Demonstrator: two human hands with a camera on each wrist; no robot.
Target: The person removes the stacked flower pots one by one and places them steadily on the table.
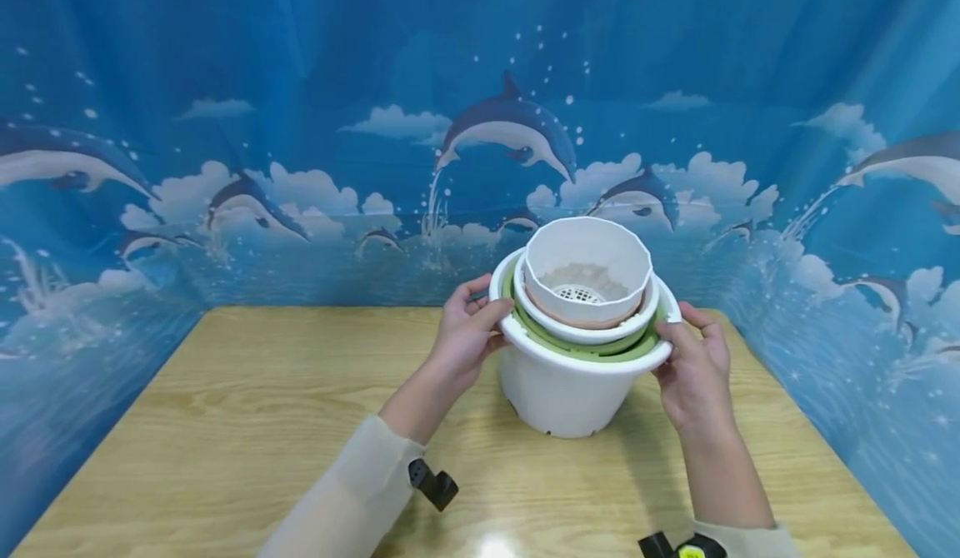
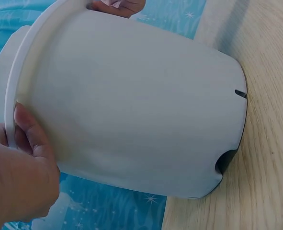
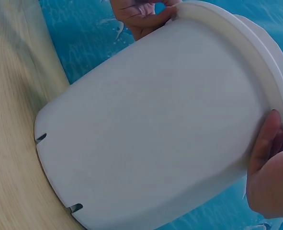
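Observation:
A large white flower pot (image 1: 566, 396) stands at the table's middle right, its notched base at the wood. Nested in it are a green pot (image 1: 615, 351), a smaller white pot (image 1: 592, 335), a thin terracotta-coloured rim (image 1: 600, 323) and, innermost, a white pot (image 1: 551, 246) with a grid bottom and brownish stains. My left hand (image 1: 467, 325) grips the big pot's rim on the left, thumb on top and fingers beneath. On the opposite side my right hand (image 1: 697, 371) holds the rim the same way. Both wrist views show fingers curled under the lip.
The light wooden table (image 1: 300, 391) reaches back to a blue curtain (image 1: 337, 58) printed with dolphins, which also hangs along both sides. A black strap-on device (image 1: 433, 485) sits at the left wrist, another (image 1: 682, 546) at the right.

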